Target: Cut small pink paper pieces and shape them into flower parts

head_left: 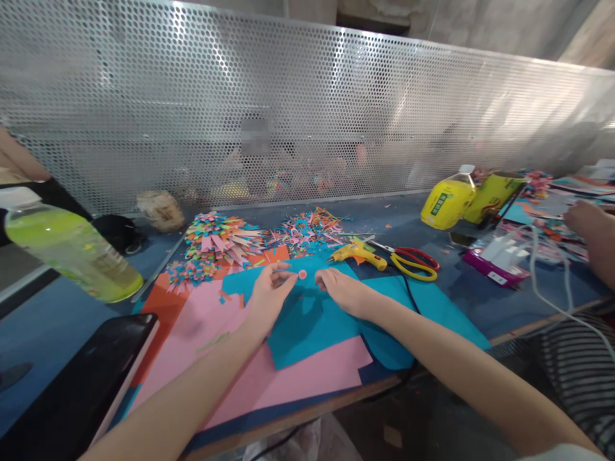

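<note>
My left hand (269, 296) rests on a teal paper sheet (307, 317), its thumb and forefinger pinched on a thin strip that leads to a small pink and orange paper roll (302, 274). My right hand (342, 289) lies just right of the roll, fingers curled down on the teal sheet, holding nothing that I can see. Pink sheets (307, 374) and an orange sheet (166, 301) lie under the teal one.
A yellow glue gun (358, 253) and red-and-yellow scissors (414, 262) lie behind my right hand. Piles of coloured paper scraps (225, 240) sit further back. A green bottle (67, 246) and a dark phone (79, 384) are at left; yellow bottles (449, 202) and another person's hand (593, 224) at right.
</note>
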Available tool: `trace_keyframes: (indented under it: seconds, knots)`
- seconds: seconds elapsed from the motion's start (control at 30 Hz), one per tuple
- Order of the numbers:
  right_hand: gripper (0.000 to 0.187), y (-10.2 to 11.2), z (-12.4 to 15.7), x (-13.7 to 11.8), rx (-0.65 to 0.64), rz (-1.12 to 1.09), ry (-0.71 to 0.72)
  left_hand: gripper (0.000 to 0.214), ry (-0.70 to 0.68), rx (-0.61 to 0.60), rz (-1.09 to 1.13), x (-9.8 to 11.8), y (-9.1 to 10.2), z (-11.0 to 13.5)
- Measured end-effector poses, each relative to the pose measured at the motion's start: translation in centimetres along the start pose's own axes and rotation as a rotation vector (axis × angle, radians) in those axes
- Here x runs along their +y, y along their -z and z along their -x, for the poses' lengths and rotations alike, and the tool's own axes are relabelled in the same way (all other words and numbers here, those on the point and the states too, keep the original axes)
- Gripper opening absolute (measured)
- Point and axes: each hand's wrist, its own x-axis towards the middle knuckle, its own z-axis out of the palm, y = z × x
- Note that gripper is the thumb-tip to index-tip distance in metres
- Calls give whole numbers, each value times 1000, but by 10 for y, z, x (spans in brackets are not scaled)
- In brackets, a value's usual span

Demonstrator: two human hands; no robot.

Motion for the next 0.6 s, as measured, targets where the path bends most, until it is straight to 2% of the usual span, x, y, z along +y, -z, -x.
trace_keyframes:
  seconds: [0.17,0.4,0.6]
  knots:
    - [24,-1,0,6,22,-53,-30,41,-15,-21,-5,-3,2,-1]
    - [37,1,0,0,-27,5,-30,40,7,-20,16,-1,0,0]
    - [31,0,0,-4,-22,30,-30,37,-20,2,4,0,-1,1]
